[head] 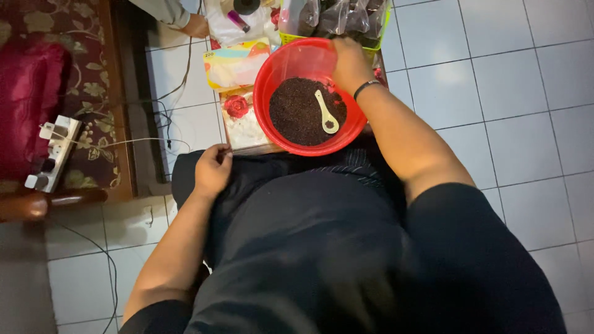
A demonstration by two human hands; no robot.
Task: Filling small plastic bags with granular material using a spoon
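Gripping the far rim of the red bowl [278, 74], the right hand [349, 62] has its fingers curled over the edge. That bowl sits on a low table [247, 148] before the person's lap, holding dark granules [297, 111] and a pale spoon [327, 112]. On the lap, the left hand [212, 170] pinches something small, too tiny to tell. Another person's hand [197, 26] shows beyond.
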